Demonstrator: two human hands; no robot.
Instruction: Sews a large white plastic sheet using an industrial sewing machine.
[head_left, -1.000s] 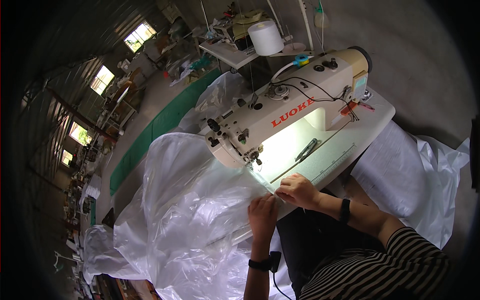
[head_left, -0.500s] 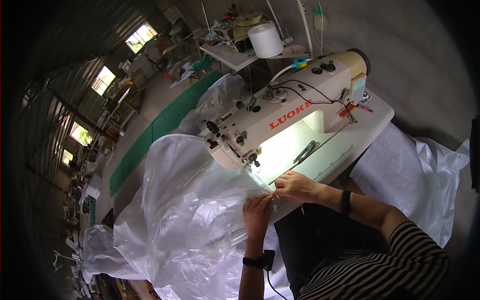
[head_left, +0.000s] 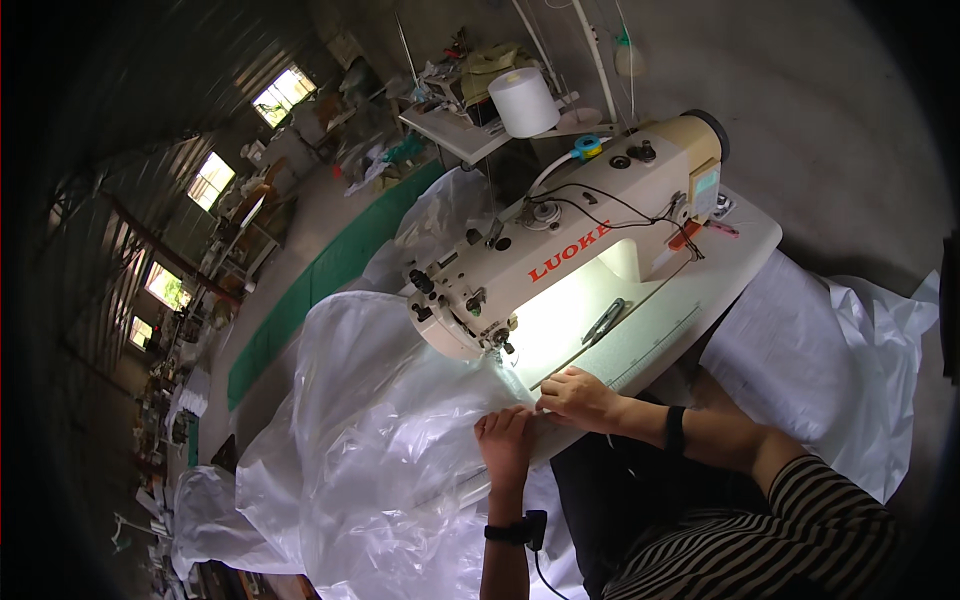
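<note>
A large sheet of thin, translucent white plastic (head_left: 370,430) spills over the left side of the sewing machine (head_left: 560,240), its edge running up to the needle area. My left hand (head_left: 505,445) is closed on that edge, its fingers curled. Just right of it, my right hand (head_left: 580,400) pinches the same edge at the front of the lit machine bed (head_left: 650,345). The two hands nearly touch, and their fingertips partly hide the held edge. Grey thread snips (head_left: 604,322) lie on the bed beyond my right hand.
A white thread cone (head_left: 524,103) stands behind the machine. More white sheeting (head_left: 800,350) hangs at the right, below the bed. A long green strip (head_left: 320,280) stretches along the floor at left. Loose black cables (head_left: 630,205) cross the machine's arm.
The view has shifted slightly, moving the machine a little down and left in the picture. My left fingers look more curled; both hands stay at the sheet's edge.
</note>
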